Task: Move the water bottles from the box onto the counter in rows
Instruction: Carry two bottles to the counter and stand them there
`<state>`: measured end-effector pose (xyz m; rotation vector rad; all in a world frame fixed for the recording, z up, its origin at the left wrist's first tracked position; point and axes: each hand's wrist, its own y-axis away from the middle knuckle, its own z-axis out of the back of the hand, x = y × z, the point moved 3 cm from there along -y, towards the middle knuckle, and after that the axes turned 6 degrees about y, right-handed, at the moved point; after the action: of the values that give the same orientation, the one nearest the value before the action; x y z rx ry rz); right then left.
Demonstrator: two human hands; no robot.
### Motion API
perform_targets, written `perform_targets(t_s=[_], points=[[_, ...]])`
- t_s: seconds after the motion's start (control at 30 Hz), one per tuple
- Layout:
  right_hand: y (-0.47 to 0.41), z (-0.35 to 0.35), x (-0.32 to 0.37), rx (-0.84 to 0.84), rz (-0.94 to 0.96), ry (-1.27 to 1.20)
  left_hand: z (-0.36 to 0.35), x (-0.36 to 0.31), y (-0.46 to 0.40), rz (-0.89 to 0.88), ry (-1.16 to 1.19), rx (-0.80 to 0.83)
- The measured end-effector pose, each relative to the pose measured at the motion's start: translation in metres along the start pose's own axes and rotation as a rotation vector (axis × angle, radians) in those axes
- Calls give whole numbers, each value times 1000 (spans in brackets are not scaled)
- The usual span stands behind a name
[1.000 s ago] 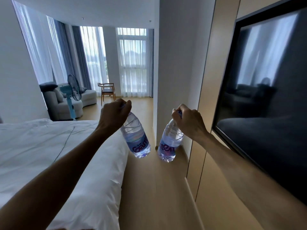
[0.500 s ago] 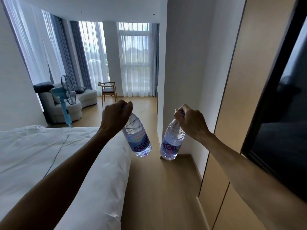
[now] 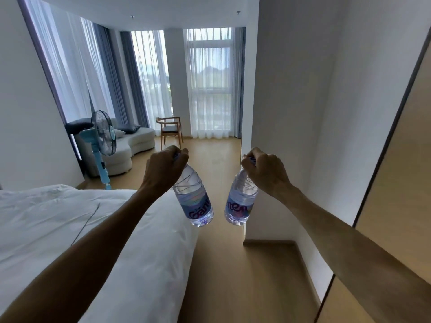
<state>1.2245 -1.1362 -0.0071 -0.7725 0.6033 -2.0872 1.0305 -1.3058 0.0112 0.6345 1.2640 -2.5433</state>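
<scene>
Noted left hand [image 3: 163, 170] raised at arm's length, fingers curled tight round the cap and neck of the left bottle [image 3: 194, 199]; bottle hung tilted, base toward the right, in the air over the right edge of the bed [image 3: 58, 224]. Noted right hand [image 3: 264, 171] likewise clenched round the cap end of the right bottle [image 3: 240, 201], hung tilted with base toward the left, over the wooden floor [image 3: 233, 276] beside the white wall corner [image 3: 291, 113]. Bottles near each other at the bases, not touching; both clear, blue-labelled, water visible inside. Neither resting on any surface. Recorded beyond: blue standing fan [image 3: 103, 138], pale sofa [image 3: 133, 145], wooden chair [image 3: 170, 131] before sheer curtains [image 3: 210, 89].
</scene>
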Motion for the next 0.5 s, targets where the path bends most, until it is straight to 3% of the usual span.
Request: perform_targets(t_s=[0.5], points=[[-201,-161,-73,29,64,-21,-104,151,-168,45,-18,-66]])
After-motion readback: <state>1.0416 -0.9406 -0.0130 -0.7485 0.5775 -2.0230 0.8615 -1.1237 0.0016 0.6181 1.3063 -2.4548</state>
